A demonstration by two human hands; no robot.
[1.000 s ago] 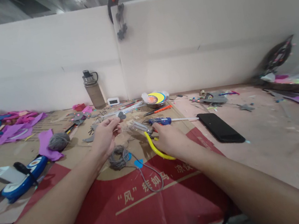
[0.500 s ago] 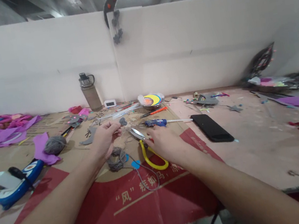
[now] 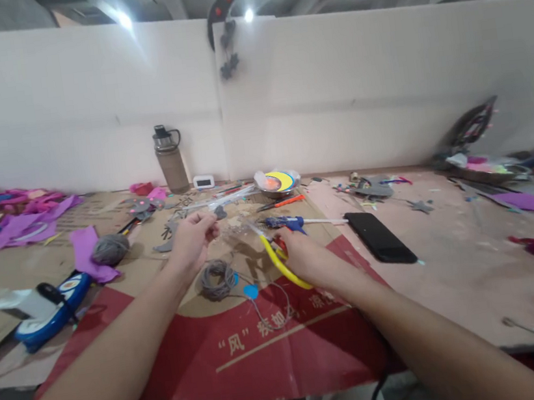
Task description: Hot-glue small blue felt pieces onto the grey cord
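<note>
My right hand point(image 3: 296, 250) grips a pair of yellow-handled scissors point(image 3: 279, 265), whose blades point up and left, blurred. Pinched in the fingers of my left hand point(image 3: 199, 236) is a small grey felt piece point(image 3: 220, 213); its exact shape is too small to tell. Below the hands a coil of grey yarn point(image 3: 217, 280) lies on the cardboard point(image 3: 180, 362), with a loose strand looping to the right past blue scraps point(image 3: 250, 291). Just beyond my right hand rests a blue glue gun point(image 3: 286, 224) with a white glue stick in it.
A black phone point(image 3: 380, 237) lies to the right. At left are a ball of grey yarn point(image 3: 111, 249), purple felt point(image 3: 87, 246) and a blue power strip point(image 3: 53, 313). A bottle point(image 3: 172, 163), a white timer point(image 3: 203, 182) and a bowl point(image 3: 278, 190) stand along the back.
My right hand has lifted the scissors off the cardboard and turned them, blades raised. My left hand keeps its pinch on the grey felt piece. The whole view has shifted slightly.
</note>
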